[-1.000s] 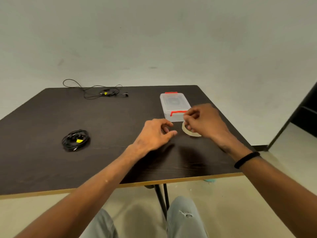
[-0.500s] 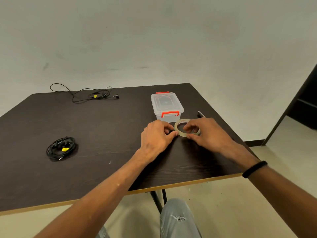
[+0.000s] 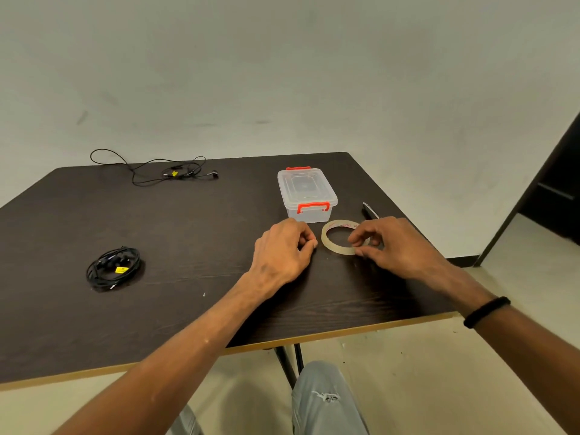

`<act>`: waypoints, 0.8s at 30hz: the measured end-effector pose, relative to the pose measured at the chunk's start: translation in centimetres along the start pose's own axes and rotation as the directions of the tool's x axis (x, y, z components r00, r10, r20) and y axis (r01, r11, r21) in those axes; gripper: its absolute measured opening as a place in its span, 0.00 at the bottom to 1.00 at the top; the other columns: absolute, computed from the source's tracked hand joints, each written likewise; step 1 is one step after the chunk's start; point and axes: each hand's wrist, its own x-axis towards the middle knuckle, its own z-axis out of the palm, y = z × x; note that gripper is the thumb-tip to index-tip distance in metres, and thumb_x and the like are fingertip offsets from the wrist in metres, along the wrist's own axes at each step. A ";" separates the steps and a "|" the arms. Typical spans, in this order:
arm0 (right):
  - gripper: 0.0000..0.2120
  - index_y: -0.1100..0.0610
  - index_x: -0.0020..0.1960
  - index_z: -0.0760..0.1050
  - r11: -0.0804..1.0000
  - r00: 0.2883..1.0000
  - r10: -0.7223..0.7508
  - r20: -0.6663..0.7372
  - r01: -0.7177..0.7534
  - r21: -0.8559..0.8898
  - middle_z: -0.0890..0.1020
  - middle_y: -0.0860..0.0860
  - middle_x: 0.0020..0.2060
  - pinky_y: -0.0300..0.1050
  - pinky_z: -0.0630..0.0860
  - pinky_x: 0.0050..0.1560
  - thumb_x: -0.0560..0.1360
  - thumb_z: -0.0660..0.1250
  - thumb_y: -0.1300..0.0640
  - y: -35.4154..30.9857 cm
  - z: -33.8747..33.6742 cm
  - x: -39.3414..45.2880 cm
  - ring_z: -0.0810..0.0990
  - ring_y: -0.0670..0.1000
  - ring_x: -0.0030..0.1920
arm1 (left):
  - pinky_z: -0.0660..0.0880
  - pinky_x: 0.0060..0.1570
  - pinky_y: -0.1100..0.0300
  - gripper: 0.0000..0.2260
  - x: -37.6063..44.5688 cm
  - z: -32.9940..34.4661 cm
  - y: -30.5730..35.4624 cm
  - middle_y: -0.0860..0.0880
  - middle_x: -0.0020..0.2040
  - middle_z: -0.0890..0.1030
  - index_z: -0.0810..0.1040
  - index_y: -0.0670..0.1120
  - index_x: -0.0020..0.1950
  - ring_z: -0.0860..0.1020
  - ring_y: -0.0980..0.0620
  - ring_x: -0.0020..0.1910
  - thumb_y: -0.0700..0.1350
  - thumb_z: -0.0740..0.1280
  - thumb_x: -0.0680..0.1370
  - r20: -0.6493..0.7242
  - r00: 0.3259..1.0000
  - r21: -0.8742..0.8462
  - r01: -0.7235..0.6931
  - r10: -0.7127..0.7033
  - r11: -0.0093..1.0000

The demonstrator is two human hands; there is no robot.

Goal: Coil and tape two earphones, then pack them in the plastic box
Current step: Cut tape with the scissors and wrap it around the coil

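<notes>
Head view, starting closest in: a knee in pale grey trousers shows below the front edge of the dark wood-grain tabletop, and both bare forearms reach forward over that edge, the right one wearing a black wristband.

On the tabletop, the left hand rests knuckles up with its fingers curled and the thumb tip pressed against the forefinger; whether a scrap of tape sits in that pinch cannot be told. Just to its right lies a thin roll of tape, flat on the surface. The right hand grips the roll at its near right side, forefinger bent over the ring and thumb against the outer rim below it. The left hand is just beside the roll, apart from it by a narrow gap.

Well off to the left, a coiled black earphone lies in a tidy bundle with a small yellow tag on it.

Beyond the hands stands the clear plastic box, lid on, with orange clips at its near and far ends (it sits just behind the roll). A pen lies to the right of the box, partly hidden by the right hand.

Farthest away, near the back left edge, the second earphone lies loose and uncoiled, one loop of cord hanging past the tabletop against the pale wall.
</notes>
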 end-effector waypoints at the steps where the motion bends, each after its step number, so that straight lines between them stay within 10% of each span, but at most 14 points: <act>1: 0.10 0.49 0.57 0.85 1.000 1.000 0.011 0.006 -0.011 0.005 0.83 0.41 0.49 0.28 0.68 0.42 0.77 0.76 0.59 0.1 -0.2 -0.1 0.78 0.39 0.45 | 0.78 0.45 0.56 0.03 -0.1 -0.2 -0.5 0.58 0.46 0.79 0.82 0.54 0.50 0.79 0.57 0.45 0.51 0.70 0.80 -0.008 1.000 0.011 0.008 -0.008 1.000; 13: 0.12 0.54 0.56 0.85 0.962 0.937 0.245 -0.249 -0.268 -0.060 0.86 0.49 0.48 0.49 0.81 0.53 0.75 0.79 0.51 3.0 -1.3 -2.7 0.83 0.50 0.48 | 0.79 0.50 0.56 0.05 -1.0 -1.8 -3.0 0.55 0.48 0.79 0.84 0.52 0.53 0.78 0.58 0.46 0.51 0.71 0.79 -0.030 0.999 -0.061 -0.023 0.021 0.998; 24: 0.10 0.56 0.48 0.78 0.835 0.887 0.445 -0.126 -0.461 -0.301 0.82 0.59 0.48 0.51 0.79 0.45 0.69 0.76 0.61 2.1 -3.3 -3.0 0.80 0.62 0.47 | 0.77 0.51 0.60 0.08 -1.1 -1.8 -3.2 0.55 0.52 0.78 0.84 0.53 0.58 0.77 0.59 0.47 0.52 0.69 0.81 -0.008 0.997 -0.037 -0.079 0.079 0.996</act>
